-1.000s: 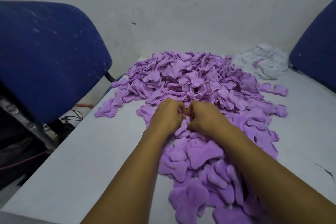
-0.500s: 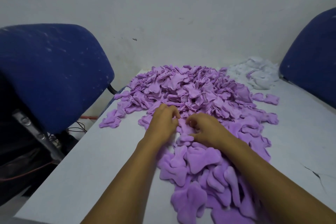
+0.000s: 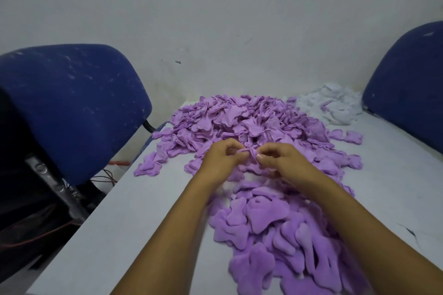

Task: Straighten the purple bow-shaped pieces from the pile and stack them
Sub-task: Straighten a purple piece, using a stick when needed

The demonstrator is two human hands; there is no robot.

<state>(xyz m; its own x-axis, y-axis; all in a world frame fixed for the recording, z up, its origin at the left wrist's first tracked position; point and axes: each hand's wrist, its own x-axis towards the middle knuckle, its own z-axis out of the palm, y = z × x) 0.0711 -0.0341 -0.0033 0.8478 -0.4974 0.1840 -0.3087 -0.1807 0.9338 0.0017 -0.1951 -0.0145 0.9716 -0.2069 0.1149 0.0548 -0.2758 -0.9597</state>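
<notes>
A big pile of purple bow-shaped pieces (image 3: 244, 122) covers the far middle of the white table (image 3: 134, 213). A looser run of flatter purple pieces (image 3: 271, 230) stretches toward me between my forearms. My left hand (image 3: 221, 159) and my right hand (image 3: 281, 159) meet at the pile's near edge and together pinch one crumpled purple piece (image 3: 250, 152), each hand holding one end with curled fingers. Most of that piece is hidden by my fingers.
A heap of white fabric scraps (image 3: 335, 105) lies at the far right of the table. One blue chair back (image 3: 69, 105) stands close to the left edge, another blue chair (image 3: 407, 93) at the right. The white wall rises just behind the table. Cables hang below left.
My hands have lifted slightly off the pile and now pinch one piece between them. The camera has tilted up, so the table sits lower in view.
</notes>
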